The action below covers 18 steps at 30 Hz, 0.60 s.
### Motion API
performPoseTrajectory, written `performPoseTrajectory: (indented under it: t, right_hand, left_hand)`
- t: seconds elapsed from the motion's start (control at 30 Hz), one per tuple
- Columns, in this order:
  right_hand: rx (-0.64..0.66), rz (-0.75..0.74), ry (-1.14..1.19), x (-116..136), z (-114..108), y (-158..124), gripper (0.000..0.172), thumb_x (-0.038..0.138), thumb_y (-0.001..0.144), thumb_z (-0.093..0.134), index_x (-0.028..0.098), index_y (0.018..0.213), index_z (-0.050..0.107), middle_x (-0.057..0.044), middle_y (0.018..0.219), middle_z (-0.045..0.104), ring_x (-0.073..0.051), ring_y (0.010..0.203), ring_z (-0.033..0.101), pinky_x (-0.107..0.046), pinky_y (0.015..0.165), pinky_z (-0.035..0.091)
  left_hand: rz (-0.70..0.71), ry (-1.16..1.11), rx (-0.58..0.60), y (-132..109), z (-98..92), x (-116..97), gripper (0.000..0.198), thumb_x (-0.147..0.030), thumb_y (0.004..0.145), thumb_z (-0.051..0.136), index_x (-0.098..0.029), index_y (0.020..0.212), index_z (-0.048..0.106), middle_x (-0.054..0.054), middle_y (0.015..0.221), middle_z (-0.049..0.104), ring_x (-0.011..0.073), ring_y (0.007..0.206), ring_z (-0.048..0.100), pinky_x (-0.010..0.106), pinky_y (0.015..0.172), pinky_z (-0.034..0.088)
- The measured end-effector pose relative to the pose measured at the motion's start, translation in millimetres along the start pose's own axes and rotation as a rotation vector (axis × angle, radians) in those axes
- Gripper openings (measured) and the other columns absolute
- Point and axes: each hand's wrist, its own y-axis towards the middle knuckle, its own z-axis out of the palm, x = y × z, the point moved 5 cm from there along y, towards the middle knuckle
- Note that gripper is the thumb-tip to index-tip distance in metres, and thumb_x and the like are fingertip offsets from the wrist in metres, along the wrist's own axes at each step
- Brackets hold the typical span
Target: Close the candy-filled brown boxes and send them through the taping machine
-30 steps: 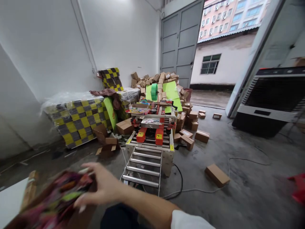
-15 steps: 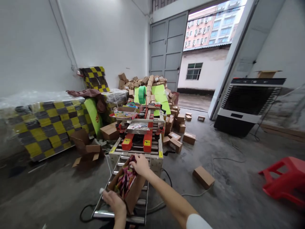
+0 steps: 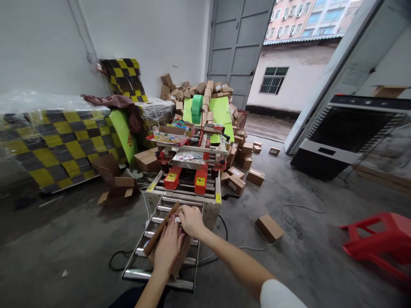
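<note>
An open cardboard box [image 3: 182,256] rests on the metal roller conveyor [image 3: 160,283] in front of me, with one long flap standing up on its left. My left hand [image 3: 168,247] lies over the box opening, its fingers stretched forward and pressing down inside. At the far right edge of the box, my right hand [image 3: 192,221] is closed, fingers bent over the rim. A small white piece shows by its fingertips. The two hands nearly touch and hide most of the box's contents.
Beyond the rollers stands a box-taping machine [image 3: 201,182] with a green tape roll [image 3: 197,109]. Many sealed cartons [image 3: 236,184] lie piled behind and right of it. A loose carton [image 3: 269,228], a cable and a red stool [image 3: 382,239] are on the floor to the right.
My left hand has moved from the box's near left side onto the opening, covering the colourful packets. The left flap now stands up. My right hand stays at the far end.
</note>
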Motion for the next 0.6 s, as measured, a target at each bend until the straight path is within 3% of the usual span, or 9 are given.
performPoseTrajectory:
  t: [0.07,0.13,0.2,0.3,0.47,0.6]
  right_hand:
    - [-0.061,0.031,0.064,0,4,4,0.030,0.027,0.100,0.044,0.020,0.124,0.060,-0.006,0.112,0.072,-0.021,0.106,0.065,-0.035,0.096,0.041]
    - [-0.049,-0.030,0.054,5,9,8,0.028,0.029,0.100,0.043,0.022,0.119,0.062,-0.005,0.113,0.071,-0.022,0.107,0.064,-0.037,0.096,0.041]
    - [-0.006,-0.094,-0.003,10,15,11,0.027,0.031,0.101,0.042,0.022,0.109,0.066,-0.006,0.114,0.070,-0.023,0.109,0.062,-0.038,0.095,0.041]
    - [0.011,-0.063,-0.107,14,22,18,0.023,0.032,0.097,0.049,0.017,0.107,0.064,-0.012,0.117,0.065,-0.028,0.110,0.058,-0.040,0.089,0.043]
    - [-0.026,-0.025,-0.131,25,31,34,0.026,0.030,0.092,0.056,0.013,0.111,0.061,-0.015,0.121,0.062,-0.030,0.111,0.055,-0.045,0.093,0.043]
    - [-0.042,0.003,-0.021,19,25,30,0.022,0.025,0.094,0.052,0.013,0.109,0.062,-0.016,0.119,0.062,-0.028,0.112,0.054,-0.041,0.096,0.042]
  left_hand:
    - [-0.065,-0.126,0.074,0,2.8,7,0.054,-0.037,0.100,0.029,-0.014,0.142,0.053,0.014,0.145,0.057,0.0250,0.134,0.054,0.041,0.110,0.047]
    - [-0.131,-0.272,0.171,1,4.9,13,0.053,-0.035,0.099,0.026,-0.018,0.136,0.059,0.010,0.140,0.062,0.0230,0.132,0.057,0.040,0.111,0.048]
    - [-0.194,-0.411,0.247,5,5.8,16,0.051,-0.035,0.097,0.028,-0.022,0.132,0.063,0.008,0.137,0.064,0.0235,0.131,0.057,0.041,0.112,0.046]
    - [-0.307,-0.558,0.281,13,2.9,26,0.046,-0.036,0.091,0.036,-0.027,0.120,0.070,0.008,0.128,0.069,0.0277,0.126,0.061,0.045,0.111,0.046]
    - [-0.357,-0.680,0.309,28,-20.9,35,0.043,-0.038,0.091,0.033,-0.029,0.103,0.074,0.008,0.105,0.076,0.0296,0.106,0.069,0.050,0.100,0.052]
    - [-0.315,-0.738,0.331,27,-42.9,15,0.042,-0.041,0.093,0.040,-0.021,0.117,0.068,0.009,0.117,0.072,0.0281,0.113,0.064,0.045,0.104,0.049]
